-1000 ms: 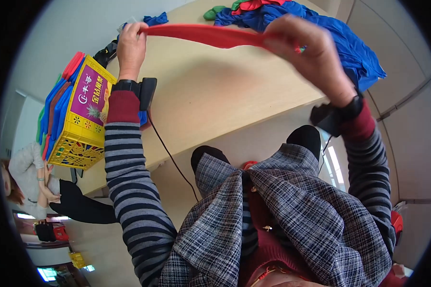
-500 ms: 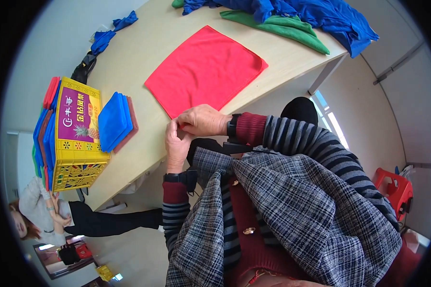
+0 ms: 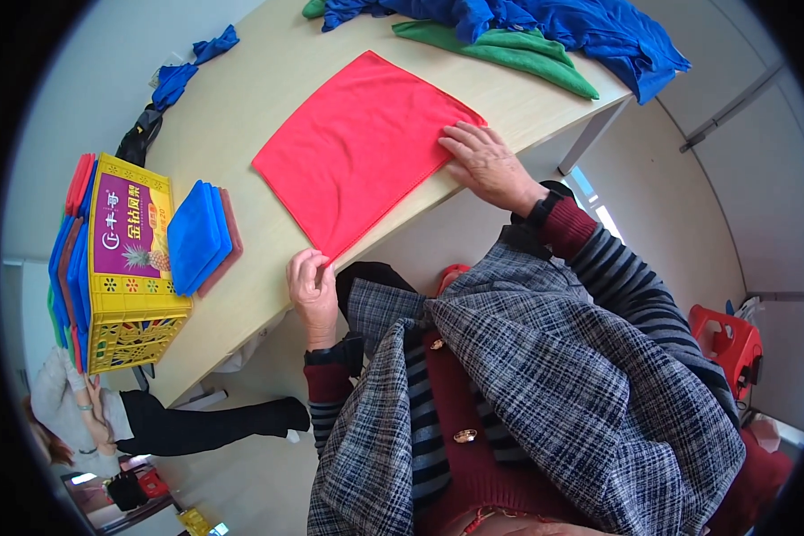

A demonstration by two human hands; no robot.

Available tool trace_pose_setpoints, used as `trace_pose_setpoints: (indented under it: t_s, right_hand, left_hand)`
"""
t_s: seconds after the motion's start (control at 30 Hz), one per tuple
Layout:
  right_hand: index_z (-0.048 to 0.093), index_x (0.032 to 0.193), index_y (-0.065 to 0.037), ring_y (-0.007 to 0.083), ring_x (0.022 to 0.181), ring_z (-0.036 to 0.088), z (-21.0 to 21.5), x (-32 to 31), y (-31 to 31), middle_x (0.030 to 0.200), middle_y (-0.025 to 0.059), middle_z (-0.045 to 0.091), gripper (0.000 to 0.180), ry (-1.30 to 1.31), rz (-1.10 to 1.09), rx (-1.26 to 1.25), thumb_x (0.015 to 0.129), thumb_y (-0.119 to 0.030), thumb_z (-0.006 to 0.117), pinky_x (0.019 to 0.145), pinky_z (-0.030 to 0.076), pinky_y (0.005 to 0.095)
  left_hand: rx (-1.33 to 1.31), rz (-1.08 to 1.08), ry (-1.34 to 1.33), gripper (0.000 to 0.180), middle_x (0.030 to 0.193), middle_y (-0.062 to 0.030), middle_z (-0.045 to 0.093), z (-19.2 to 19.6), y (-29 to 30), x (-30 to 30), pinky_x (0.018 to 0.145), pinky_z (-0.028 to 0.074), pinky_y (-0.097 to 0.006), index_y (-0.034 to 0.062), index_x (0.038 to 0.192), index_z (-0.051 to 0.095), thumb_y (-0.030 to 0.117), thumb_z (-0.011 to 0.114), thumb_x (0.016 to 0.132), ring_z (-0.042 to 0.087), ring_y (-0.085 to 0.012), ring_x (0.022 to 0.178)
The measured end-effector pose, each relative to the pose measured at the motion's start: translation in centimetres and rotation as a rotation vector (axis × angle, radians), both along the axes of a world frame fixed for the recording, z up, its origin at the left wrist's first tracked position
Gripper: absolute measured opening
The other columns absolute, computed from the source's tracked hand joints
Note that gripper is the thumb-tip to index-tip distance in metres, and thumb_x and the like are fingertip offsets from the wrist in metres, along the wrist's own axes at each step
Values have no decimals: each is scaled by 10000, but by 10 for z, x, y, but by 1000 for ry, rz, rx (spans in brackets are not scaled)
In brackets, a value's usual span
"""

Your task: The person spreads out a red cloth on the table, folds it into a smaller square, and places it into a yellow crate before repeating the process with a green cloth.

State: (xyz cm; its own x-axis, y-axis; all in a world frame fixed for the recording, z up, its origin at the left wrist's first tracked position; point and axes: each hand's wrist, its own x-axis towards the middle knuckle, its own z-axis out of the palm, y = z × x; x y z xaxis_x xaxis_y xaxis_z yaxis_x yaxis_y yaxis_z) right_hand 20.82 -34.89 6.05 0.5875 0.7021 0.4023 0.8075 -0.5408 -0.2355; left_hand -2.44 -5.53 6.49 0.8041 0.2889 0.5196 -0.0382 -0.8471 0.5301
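Note:
A red cloth (image 3: 362, 147) lies spread almost flat on the pale table, with slight wrinkles across its middle. At its near left corner, my left hand (image 3: 313, 290) is closed, with thumb and fingers pinching the edge. My right hand (image 3: 491, 168) rests open on the right corner, its fingers stretched out over the fabric. Folded blue cloths (image 3: 196, 237) are stacked on a folded brown cloth (image 3: 228, 241) left of the red one.
A yellow plastic crate (image 3: 143, 308) stands at the table's left, with folded cloths (image 3: 70, 259) in several colours along its far side. Blue fabric (image 3: 581, 40) and a green cloth (image 3: 500, 54) lie at the far right. Beyond the crate stands another person (image 3: 80, 406). A red stool (image 3: 728, 348) is at right.
My right hand has moved away from my left, out to the cloth's right corner, and its fingers have opened. My left hand has shifted slightly nearer to me, at the near corner.

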Motion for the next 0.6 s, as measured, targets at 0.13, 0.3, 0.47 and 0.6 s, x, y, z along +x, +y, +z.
trace_pose_setpoints:
  t_s: [0.13,0.3,0.47,0.6]
  right_hand:
    - [528,1423,-65,310,1426,408,6,9,-21,1513,131,484,501,14,-71,1,990,-312,584,1202,289,445]
    - [592,1354,-56,313,1375,462,17,15,-22,1417,136,567,449,31,-155,9,970,-288,608,1163,328,445]
    - [685,1173,-42,305,1246,555,39,5,-10,1193,136,681,325,7,-181,-104,953,-273,627,1093,379,443]
    - [707,1078,-39,299,1133,608,61,2,-2,1070,142,703,275,67,-198,-199,945,-270,638,1039,410,447]
  left_hand:
    - [68,10,-4,178,1045,-134,635,2,4,-3,899,500,-383,7,948,622,-75,697,809,615,-308,1003]
    - [103,17,-6,184,1043,-137,632,3,7,-4,890,498,-395,6,953,623,-84,685,805,609,-318,1002]
    - [119,42,15,197,1041,-137,632,6,11,-16,893,497,-396,11,953,623,-95,676,794,608,-319,1014]
    - [122,52,22,216,1026,-132,639,9,11,-23,884,501,-412,21,940,626,-98,684,770,613,-326,1000]
